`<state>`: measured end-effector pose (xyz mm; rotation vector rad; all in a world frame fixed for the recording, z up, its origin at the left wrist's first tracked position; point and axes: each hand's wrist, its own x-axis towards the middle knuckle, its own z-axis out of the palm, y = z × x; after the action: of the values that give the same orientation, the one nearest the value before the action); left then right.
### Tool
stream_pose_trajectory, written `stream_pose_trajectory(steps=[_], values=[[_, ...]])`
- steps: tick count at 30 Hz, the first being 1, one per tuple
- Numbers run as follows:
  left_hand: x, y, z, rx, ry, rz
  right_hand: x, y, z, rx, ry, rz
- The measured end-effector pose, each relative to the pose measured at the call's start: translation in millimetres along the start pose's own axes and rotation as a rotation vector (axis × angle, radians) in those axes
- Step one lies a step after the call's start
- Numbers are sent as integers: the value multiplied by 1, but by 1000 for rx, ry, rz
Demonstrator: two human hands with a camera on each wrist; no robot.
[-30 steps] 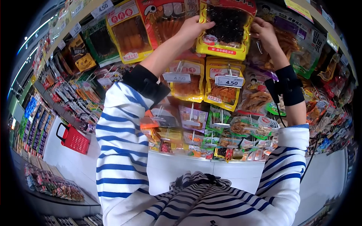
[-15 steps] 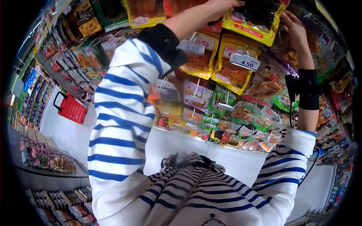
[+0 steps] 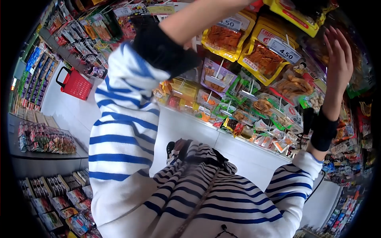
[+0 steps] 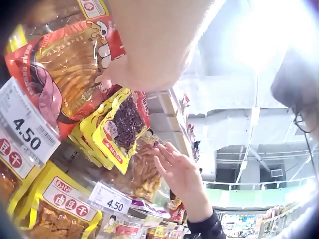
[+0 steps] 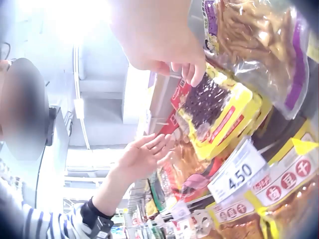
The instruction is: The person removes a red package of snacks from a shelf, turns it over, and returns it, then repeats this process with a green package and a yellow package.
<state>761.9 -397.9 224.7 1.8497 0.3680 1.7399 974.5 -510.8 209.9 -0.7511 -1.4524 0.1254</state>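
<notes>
A yellow-edged snack packet [image 3: 295, 16] with dark contents hangs at the front of several similar packets, high in the head view. My left hand [image 5: 139, 157] stands off to its left, beside a red packet [image 4: 70, 74] with a cartoon mouth; its fingers are extended and hold nothing. In the head view that hand is cut off by the top edge and only the forearm shows. My right hand [image 3: 339, 59] is raised to the right of the yellow packet, fingers straight, with nothing in it. A clear bag [image 5: 264, 45] with a purple edge hangs near that hand.
Yellow dried-tofu packets [image 3: 266, 55] hang lower down behind a 4.50 price tag [image 3: 285, 50] on a protruding hook. Smaller snack bags [image 3: 262, 107] fill the rows beneath. A red shopping basket [image 3: 76, 84] stands on the floor at left, near a low display shelf [image 3: 47, 137].
Earlier, both hands held the yellow packet by its sides; now both are off it with fingers straightened. In the head view, the packets have shifted up and to the right.
</notes>
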Motion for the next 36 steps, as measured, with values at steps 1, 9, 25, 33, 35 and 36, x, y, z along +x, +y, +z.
stream_pose_trajectory(steps=[1, 9, 25, 33, 35, 36], values=[[-15, 3, -9, -38, 16, 67, -14, -5, 7, 4, 24, 1], [-181, -24, -89, 12, 194, -20, -162, 22, 56, 34, -80, 246], [-397, -81, -218, -16, 199, -898, -332, 65, 199, 321, -312, 1114], [-408, -79, -296, -89, 236, -962, -363, 50, 283, 237, -334, 1267], [-417, -81, -314, -122, 219, -958, -372, 43, 300, 231, -337, 1286], [-421, -82, -323, -136, 214, -982, -378, 40, 308, 228, -339, 1295]])
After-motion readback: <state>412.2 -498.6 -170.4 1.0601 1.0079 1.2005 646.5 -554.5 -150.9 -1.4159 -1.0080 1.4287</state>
